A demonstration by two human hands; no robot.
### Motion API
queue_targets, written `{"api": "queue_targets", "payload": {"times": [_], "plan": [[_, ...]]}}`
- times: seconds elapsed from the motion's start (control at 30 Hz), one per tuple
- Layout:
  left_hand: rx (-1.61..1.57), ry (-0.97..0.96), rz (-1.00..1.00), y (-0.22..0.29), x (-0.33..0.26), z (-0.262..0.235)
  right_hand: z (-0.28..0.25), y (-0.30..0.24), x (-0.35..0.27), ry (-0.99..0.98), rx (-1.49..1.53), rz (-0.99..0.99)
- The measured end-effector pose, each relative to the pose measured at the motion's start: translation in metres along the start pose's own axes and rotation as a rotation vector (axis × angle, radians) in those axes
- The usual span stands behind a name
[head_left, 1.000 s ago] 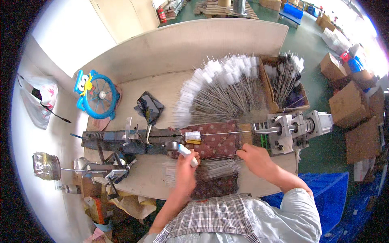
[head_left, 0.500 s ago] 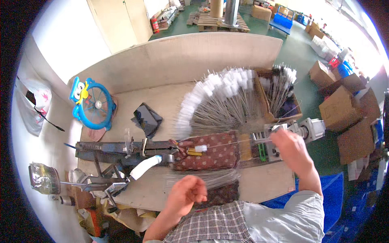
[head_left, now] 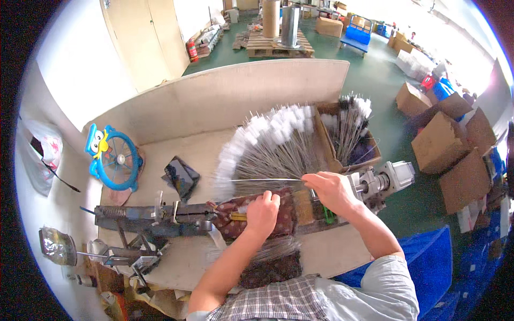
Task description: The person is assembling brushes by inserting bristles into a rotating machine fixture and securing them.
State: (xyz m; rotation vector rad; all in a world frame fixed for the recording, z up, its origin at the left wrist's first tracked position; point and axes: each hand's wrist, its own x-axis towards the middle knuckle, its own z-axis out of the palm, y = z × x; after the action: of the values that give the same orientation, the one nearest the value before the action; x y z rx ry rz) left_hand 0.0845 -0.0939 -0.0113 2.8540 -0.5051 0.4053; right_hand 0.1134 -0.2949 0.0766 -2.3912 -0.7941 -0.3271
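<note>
My right hand (head_left: 327, 191) pinches one end of a thin pale wire (head_left: 265, 180), which runs leftward in front of a fanned pile of white-tufted wire brushes (head_left: 278, 131). Lower and to the left, my left hand (head_left: 262, 214) has its fingers drawn together above a brown dotted cloth (head_left: 230, 227). Beside its fingertips lie a small white tuft and a yellow piece (head_left: 239, 216); what the fingers hold, if anything, is hidden. A bench machine (head_left: 155, 216) with a dark bar and clamp stands left of the cloth. The machine's motor end (head_left: 393, 176) is right of my right hand.
A cardboard box (head_left: 369, 155) of dark- and white-tipped brushes stands at the back right. More wires (head_left: 276, 249) lie along the cloth's near side. A blue toy wheel (head_left: 119, 159) and a black folded packet (head_left: 181, 176) sit on the left. A low board (head_left: 225, 91) edges the table's back.
My right hand has moved left from the motor end and now has a wire in its fingers. My left hand has risen from the near edge to the cloth. The view has shifted slightly.
</note>
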Motion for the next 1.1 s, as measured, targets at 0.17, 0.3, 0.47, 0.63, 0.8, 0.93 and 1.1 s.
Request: {"api": "queue_targets", "payload": {"times": [0.17,0.3,0.47,0.63,0.8,0.93,1.1], "plan": [[0.254,0.015,-0.093,-0.037,0.016,-0.007,0.008,0.002,0.005,-0.198,0.044,0.018],[0.224,-0.054,-0.229,-0.064,0.001,0.001,0.002,-0.02,0.024,-0.254,0.124,-0.088],[-0.407,0.233,-0.239,-0.013,-0.039,-0.059,0.057,-0.065,0.056,-0.137,0.353,-0.447],[-1.353,-0.126,-1.03,-0.007,-0.111,-0.065,0.122,-0.084,0.07,-0.079,0.097,-0.547],[-2.681,0.213,-1.108,-0.062,-0.152,-0.042,0.131,-0.108,0.072,-0.08,0.044,-0.456],[-2.509,0.377,-0.873,-0.071,-0.143,-0.071,0.137,-0.108,0.074,-0.101,-0.011,-0.463],[-1.457,0.213,-0.95,-0.055,-0.115,-0.076,0.135,-0.111,0.075,-0.106,-0.032,-0.46]]}}
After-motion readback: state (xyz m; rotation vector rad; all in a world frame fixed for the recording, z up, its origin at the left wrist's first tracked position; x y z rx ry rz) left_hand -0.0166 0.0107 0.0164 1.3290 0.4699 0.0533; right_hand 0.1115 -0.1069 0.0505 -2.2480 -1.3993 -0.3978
